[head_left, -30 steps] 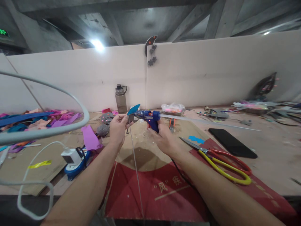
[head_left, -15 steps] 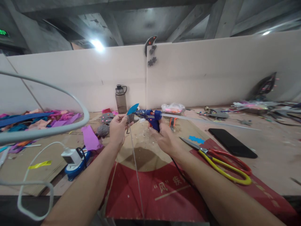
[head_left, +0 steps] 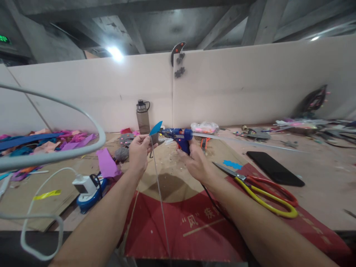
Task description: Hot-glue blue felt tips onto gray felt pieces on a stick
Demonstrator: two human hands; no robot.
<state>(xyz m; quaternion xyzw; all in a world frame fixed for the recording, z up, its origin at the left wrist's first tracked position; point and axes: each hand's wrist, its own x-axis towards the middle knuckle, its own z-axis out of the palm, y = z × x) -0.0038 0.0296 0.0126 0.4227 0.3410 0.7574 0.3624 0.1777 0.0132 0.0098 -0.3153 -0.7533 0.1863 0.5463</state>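
Between the fingertips of my left hand [head_left: 139, 150] is a pointed blue felt piece [head_left: 156, 128], shaped like a leaf. A thin grey cord [head_left: 159, 185] runs down from the same fingers past the board's front edge. My right hand [head_left: 196, 161] is wrapped round the handle of a blue hot glue gun [head_left: 182, 139], its nozzle pointing left, right by the felt piece; whether they touch I cannot tell. A long clear glue stick [head_left: 244, 142] sticks out of the gun's back. Both hands are above a brown and red cardboard sheet [head_left: 211, 237].
Scissors [head_left: 258, 189] with red and yellow handles and a black phone [head_left: 274, 168] lie at right. A power strip [head_left: 90, 198] with a white charger is at left, near felt scraps [head_left: 50, 142]. A bottle [head_left: 142, 116] stands behind; a pale curved tube [head_left: 91, 124] crosses the left foreground.
The glue gun has shifted slightly right and its nozzle has backed off a little from the blue felt piece. The felt piece has tilted a bit more upright. My left hand has barely moved.
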